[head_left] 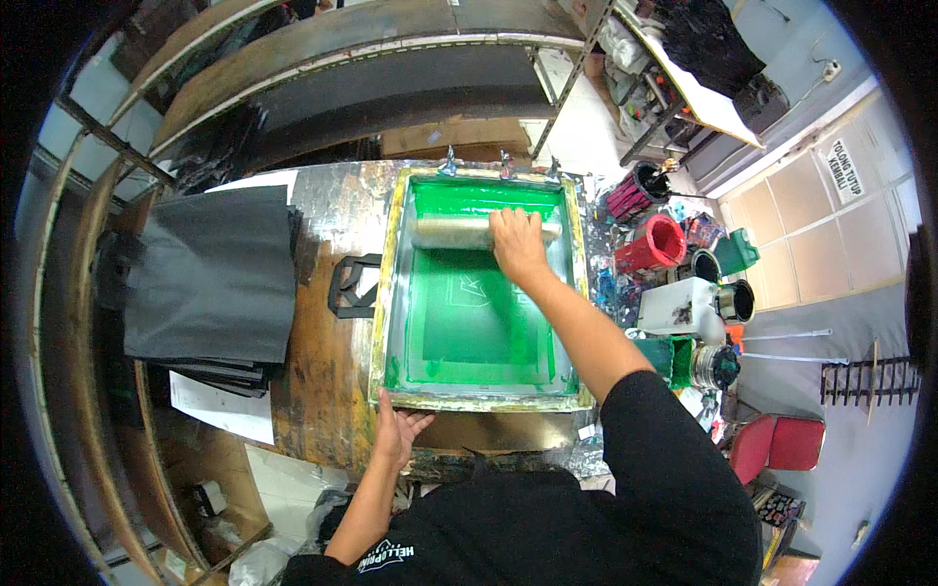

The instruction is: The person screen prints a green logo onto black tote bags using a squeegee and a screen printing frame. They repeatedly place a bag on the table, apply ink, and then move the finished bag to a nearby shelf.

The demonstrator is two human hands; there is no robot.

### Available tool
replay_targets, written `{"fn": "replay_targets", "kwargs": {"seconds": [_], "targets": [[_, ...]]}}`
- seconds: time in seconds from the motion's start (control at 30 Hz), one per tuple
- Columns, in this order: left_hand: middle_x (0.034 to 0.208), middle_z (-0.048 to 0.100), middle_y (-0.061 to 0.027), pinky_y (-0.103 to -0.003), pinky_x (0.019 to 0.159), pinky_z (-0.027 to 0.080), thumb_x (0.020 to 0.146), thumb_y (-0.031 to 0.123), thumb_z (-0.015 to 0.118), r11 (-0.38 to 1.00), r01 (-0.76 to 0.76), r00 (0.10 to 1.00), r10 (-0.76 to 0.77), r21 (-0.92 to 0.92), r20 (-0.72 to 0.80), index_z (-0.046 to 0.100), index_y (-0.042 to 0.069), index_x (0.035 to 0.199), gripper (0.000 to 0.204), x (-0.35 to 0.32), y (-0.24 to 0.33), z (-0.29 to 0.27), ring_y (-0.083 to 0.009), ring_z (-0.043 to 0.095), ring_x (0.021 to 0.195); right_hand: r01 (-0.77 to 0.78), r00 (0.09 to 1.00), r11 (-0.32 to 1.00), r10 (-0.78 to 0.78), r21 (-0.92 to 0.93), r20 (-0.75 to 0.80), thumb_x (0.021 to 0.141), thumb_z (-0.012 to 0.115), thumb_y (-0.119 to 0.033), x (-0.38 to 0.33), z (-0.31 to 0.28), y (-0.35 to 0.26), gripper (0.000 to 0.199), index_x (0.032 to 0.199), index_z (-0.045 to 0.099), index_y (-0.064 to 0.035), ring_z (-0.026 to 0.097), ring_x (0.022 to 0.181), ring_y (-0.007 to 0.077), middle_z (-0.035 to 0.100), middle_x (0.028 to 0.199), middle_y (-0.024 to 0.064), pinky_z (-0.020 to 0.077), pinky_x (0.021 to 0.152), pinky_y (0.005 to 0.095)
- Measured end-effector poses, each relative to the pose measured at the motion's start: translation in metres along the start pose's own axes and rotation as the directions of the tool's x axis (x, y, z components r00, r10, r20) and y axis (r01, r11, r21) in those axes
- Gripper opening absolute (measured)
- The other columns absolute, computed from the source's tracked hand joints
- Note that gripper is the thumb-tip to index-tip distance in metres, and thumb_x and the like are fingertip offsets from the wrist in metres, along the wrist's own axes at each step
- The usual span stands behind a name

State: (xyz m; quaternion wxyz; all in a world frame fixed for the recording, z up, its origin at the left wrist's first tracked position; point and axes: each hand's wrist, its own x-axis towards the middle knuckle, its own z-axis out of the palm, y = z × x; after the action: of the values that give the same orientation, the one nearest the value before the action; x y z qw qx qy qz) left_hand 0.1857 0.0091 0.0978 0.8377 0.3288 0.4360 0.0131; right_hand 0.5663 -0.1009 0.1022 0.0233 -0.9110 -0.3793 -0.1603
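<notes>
A screen-printing frame (388, 254) lies on the table, its rim smeared with yellowish and dark stains. Green ink covers the mesh (440, 342), and a pale emblem shows near its middle. My right hand (518, 242) is closed over the top of a wide squeegee (447, 233), which stands across the far part of the mesh. At the near left corner of the frame, my left hand (396, 435) grips the rim, thumb up along the edge. A black bag handle (346, 286) sticks out from under the frame's left side.
A stack of black fabric bags (215, 273) lies at the left. Metal clamps (447, 163) stand along the frame's far edge. To the right are a red tub (653, 242), a white jug (679, 305) and several ink containers. Shelves (391, 88) stand behind the table (313, 381).
</notes>
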Motion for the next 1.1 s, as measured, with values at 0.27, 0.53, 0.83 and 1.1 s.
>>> {"fn": "replay_targets", "kwargs": {"seconds": [0.27, 0.53, 0.83, 1.1], "targets": [[0.148, 0.046, -0.0283, -0.052, 0.102, 0.053, 0.096, 0.079, 0.039, 0.996, 0.078, 0.997, -0.076, 0.045, -0.029, 0.02, 0.004, 0.159, 0.1, 0.024, -0.01, -0.014, -0.0399, 0.058, 0.129, 0.087, 0.985, 0.991, -0.1, 0.103, 0.138, 0.076, 0.085, -0.025, 0.091, 0.044, 0.057, 0.057, 0.121, 0.055, -0.0077, 0.06, 0.111, 0.031, 0.065, 0.113, 0.0105, 0.0433, 0.092, 0.0505], [0.117, 0.064, -0.034, -0.046, 0.089, 0.059, 0.08, 0.099, 0.019, 0.874, 0.362, 0.931, -0.321, 0.324, -0.172, 0.033, -0.008, 0.148, 0.128, 0.038, 0.016, -0.016, -0.0407, 0.069, 0.107, 0.023, 0.99, 0.993, -0.039, 0.118, 0.134, 0.075, 0.087, -0.027, 0.089, 0.012, 0.066, 0.067, 0.127, 0.051, -0.0087, 0.06, 0.113, 0.0305, 0.064, 0.116, 0.0102, 0.043, 0.093, 0.051], [0.063, 0.067, -0.0121, -0.032, 0.052, 0.05, 0.094, 0.066, 0.06, 0.506, -0.118, 0.991, 0.117, 0.854, 0.068, 0.068, -0.003, 0.08, 0.071, 0.054, 0.102, 0.025, -0.0169, 0.065, 0.055, 0.035, 0.999, 0.997, -0.034, -0.07, 0.017, 0.073, 0.085, -0.026, 0.062, 0.041, 0.048, 0.059, 0.122, 0.055, -0.012, 0.057, 0.107, 0.0229, 0.059, 0.107, 0.0038, 0.0398, 0.09, 0.0441], [0.098, 0.064, -0.012, -0.042, 0.083, 0.046, 0.083, 0.05, 0.081, -0.522, -0.542, 0.303, 0.61, 0.659, 0.732, 0.069, 0.006, 0.11, 0.053, 0.162, 0.182, 0.166, -0.0292, 0.061, 0.097, 0.003, 1.0, 0.996, -0.005, -0.091, -0.03, 0.087, 0.064, -0.015, 0.047, 0.061, 0.026, 0.024, 0.109, 0.057, -0.0174, 0.057, 0.099, 0.02, 0.057, 0.097, 0.0011, 0.0397, 0.083, 0.0434]]}}
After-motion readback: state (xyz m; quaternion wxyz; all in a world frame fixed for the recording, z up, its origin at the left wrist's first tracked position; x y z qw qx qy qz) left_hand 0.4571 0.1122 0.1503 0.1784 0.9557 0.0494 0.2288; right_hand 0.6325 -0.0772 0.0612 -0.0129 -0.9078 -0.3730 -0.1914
